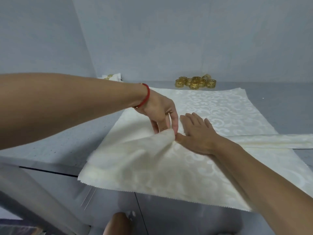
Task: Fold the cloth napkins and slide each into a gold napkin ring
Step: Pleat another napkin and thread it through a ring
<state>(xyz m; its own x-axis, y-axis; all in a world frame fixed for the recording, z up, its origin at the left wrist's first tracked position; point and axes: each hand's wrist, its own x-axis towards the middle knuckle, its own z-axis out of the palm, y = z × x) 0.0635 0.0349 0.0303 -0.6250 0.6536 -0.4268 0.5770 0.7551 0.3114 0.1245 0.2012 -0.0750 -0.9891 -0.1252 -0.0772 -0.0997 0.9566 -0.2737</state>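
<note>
At the far left of the grey speckled tabletop [59, 141], a finished cream napkin already banded by a gold ring [111, 77] lies against the wall. The left hand [159, 112], a red string bracelet on its wrist, pinches a raised fold of the cream damask cloth napkin [152, 167] between thumb and fingertips, near the cloth's middle. Just beside it, the right hand [198, 133] lies flat with straight fingers, pressing the napkin down; it holds nothing. Further back and to the right, a cluster of gold openwork napkin rings [195, 83] sits just beyond the napkin's far edge, untouched. A long folded strip of cream cloth [279, 139] stretches off to the right.

The napkin's near edge overhangs the tabletop, so if the pressing hand lifts too soon, the cloth may slide toward the person. The pinched fold looks loose and uneven; pulled off-line, it would likely give a crooked pleat, perhaps too bulky for a ring.
</note>
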